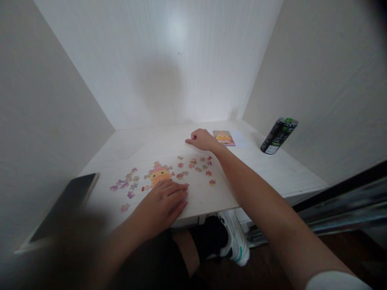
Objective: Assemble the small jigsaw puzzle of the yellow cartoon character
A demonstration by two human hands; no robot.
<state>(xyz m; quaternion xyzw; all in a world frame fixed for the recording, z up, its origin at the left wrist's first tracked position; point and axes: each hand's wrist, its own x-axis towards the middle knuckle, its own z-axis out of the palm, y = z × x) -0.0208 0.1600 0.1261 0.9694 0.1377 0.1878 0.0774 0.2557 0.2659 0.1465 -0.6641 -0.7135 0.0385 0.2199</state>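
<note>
the left hand (pixel 163 201) lies flat and open on the worktop (pixel 272 169) near its front edge, touching the puzzle pieces (pixel 157 175); the right hand (pixel 202 139) is loosely curled, grip unclear, bare worktop beyond.

Black can (pixel 278 136) (tilted look), dark tablet (pixel 65 205), white sneaker (pixel 234 241)

Home, likely a bedroom or study corner: small white desk (pixel 272 169) pushed into a nook of plain off-white walls (pixel 317 72). Leisure stuff on it, not work gear: jigsaw pieces (pixel 196 163), puzzle picture card (pixel 224 137), energy drink can (pixel 278 135), dark tablet (pixel 65 205) at the left edge. Dark wood floor (pixel 272 262) below, sneaker (pixel 234 241) under the desk. No shop or lab fittings visible.
</note>
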